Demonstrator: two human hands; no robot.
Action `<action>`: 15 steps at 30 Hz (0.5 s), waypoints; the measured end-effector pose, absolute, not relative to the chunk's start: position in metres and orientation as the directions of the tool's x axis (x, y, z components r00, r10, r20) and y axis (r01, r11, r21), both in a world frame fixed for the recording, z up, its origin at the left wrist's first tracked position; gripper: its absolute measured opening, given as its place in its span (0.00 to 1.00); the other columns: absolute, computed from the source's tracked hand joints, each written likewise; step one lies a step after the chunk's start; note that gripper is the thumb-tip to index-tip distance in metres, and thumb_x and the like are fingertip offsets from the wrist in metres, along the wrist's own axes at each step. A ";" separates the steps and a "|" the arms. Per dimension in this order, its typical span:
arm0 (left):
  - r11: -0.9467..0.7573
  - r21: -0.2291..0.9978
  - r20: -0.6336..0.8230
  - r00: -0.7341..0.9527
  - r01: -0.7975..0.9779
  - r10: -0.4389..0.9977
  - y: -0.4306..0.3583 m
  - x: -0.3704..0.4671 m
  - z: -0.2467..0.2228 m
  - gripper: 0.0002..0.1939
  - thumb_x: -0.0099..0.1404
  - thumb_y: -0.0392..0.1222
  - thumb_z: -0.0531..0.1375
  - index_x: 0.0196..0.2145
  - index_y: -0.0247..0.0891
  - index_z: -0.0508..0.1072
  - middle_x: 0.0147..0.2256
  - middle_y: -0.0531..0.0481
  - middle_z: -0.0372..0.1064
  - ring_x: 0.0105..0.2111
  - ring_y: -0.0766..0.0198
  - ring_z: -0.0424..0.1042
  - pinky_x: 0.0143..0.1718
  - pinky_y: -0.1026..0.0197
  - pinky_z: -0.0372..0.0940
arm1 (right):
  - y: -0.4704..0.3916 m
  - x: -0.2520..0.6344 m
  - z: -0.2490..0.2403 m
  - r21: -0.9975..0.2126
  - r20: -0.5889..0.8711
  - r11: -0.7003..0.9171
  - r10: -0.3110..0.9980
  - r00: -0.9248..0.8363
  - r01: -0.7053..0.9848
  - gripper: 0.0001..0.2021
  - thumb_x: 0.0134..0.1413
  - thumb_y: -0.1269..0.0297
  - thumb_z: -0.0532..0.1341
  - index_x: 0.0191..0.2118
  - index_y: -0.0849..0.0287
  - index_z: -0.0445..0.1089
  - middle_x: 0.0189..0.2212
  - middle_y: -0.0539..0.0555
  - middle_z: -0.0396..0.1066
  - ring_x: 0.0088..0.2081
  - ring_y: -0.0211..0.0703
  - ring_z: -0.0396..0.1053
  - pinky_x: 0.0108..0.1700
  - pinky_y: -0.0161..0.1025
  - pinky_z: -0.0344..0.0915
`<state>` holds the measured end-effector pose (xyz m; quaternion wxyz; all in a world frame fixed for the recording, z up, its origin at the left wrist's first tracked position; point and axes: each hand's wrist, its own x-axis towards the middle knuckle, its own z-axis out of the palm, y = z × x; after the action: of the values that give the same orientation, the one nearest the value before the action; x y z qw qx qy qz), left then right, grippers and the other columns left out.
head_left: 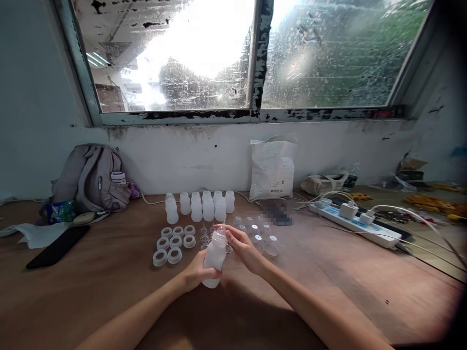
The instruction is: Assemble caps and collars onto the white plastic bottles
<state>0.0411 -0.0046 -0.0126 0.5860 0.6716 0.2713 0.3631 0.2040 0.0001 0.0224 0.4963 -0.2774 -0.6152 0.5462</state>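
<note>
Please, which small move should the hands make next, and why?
Probably the right hand should gently press the clear piece down at the mouth of the bottle: its fingers are right there, and the left hand grips the leaning bottle lower down.

Bottles [208, 207] near tabletop's [120, 287] far edge looked smooth, matt plastic; backpack [85, 177] was matt cloth; power strip [359, 227], smooth plastic.
</note>
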 end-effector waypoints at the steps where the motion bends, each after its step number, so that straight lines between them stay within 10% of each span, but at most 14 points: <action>1: -0.130 0.987 0.158 0.605 -0.090 0.780 -0.004 0.041 -0.014 0.10 0.43 0.32 0.58 0.27 0.32 0.65 0.24 0.53 0.61 0.24 0.69 0.59 0.23 0.68 0.52 | 0.000 0.204 0.023 -0.950 0.283 0.204 0.882 -0.376 -0.237 0.20 0.51 0.54 0.54 0.48 0.58 0.64 0.38 0.56 0.68 0.39 0.43 0.64 0.42 0.40 0.58; 15: 0.261 0.922 0.044 0.747 -0.286 0.663 -0.005 0.038 -0.020 0.13 0.41 0.33 0.52 0.30 0.31 0.64 0.20 0.50 0.65 0.17 0.66 0.64 0.18 0.66 0.57 | 0.000 0.210 0.027 -0.947 0.226 0.053 0.809 -0.542 -0.316 0.21 0.44 0.60 0.62 0.46 0.58 0.64 0.43 0.58 0.66 0.44 0.44 0.62 0.44 0.39 0.56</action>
<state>0.0379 -0.0048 -0.0204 0.7734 0.5249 0.1798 0.3066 0.2099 -0.0003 0.0271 0.4297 -0.2109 -0.5848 0.6549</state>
